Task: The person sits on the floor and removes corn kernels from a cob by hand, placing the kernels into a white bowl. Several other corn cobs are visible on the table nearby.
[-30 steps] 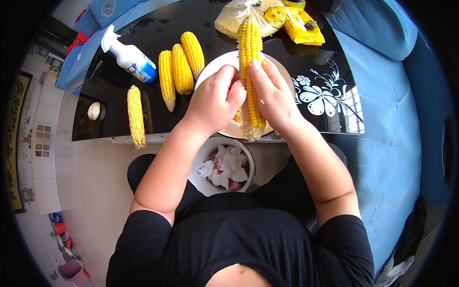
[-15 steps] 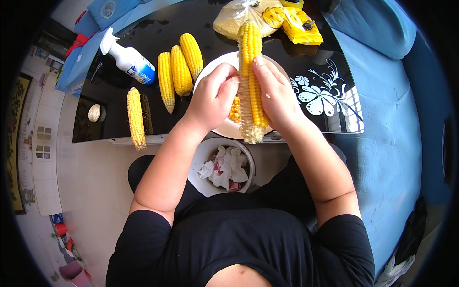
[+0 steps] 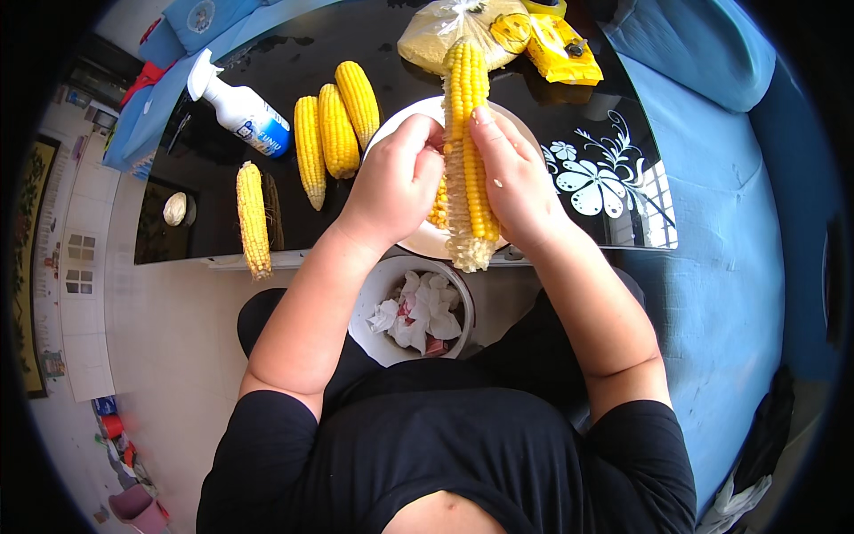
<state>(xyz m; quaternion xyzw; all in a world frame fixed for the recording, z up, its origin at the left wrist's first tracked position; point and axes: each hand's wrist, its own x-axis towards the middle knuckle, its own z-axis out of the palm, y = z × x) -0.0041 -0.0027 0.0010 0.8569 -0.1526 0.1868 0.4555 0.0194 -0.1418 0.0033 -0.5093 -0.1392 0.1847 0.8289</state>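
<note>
An ear of corn (image 3: 476,169) stands nearly upright between my hands, over a white bowl (image 3: 405,114). Its left side is stripped to pale cob along the lower length, while yellow kernels still cover the rest. My right hand (image 3: 520,182) is wrapped round it from the right, thumb along the front; a loose kernel sticks to this hand. My left hand (image 3: 400,173) is closed, its curled fingers and thumb pressed to the stripped edge. Loose kernels (image 3: 439,209) show in the bowl behind the cob. What lies under my left fingers is hidden.
Three ears of corn (image 3: 338,133) lie left of the bowl, another ear (image 3: 253,218) at the table's front edge. Beyond the three is a spray bottle (image 3: 240,111). A plastic bag (image 3: 445,36) and yellow packet (image 3: 565,53) lie at the back. Below stands a bin (image 3: 369,343) with crumpled tissues.
The ear of corn has shifted very slightly down toward me. My left thumb and fingers have moved a little against its stripped edge; my right hand keeps its hold.
</note>
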